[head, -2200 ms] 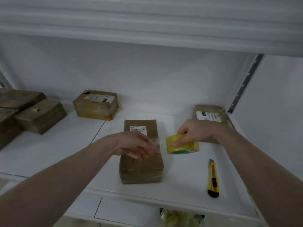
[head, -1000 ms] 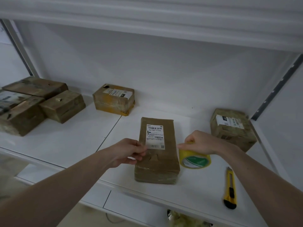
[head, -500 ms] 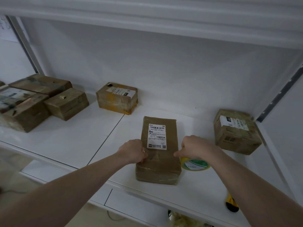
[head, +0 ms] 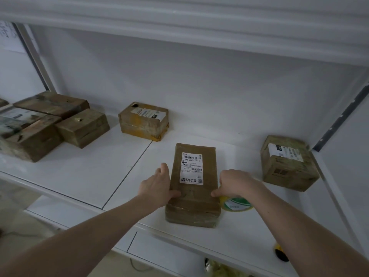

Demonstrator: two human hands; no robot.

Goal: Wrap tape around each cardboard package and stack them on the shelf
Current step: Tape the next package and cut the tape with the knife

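Cardboard package point(head: 193, 188), label up, lies at centre frame near the front edge of the white shelf point(head: 83, 176). Left hand point(head: 157, 186) grips its left side, thumb on top. Right hand point(head: 235, 183) grips its right side; tape roll point(head: 236, 204) lies beneath that hand.

Cardboard pkg point(head: 193, 188) w/ glossy tape, paper label point(head: 192, 168), matt white shelf point(head: 79, 176)

white shelf point(head: 83, 176), cardboard packages point(head: 192, 204), tape roll point(head: 236, 204)
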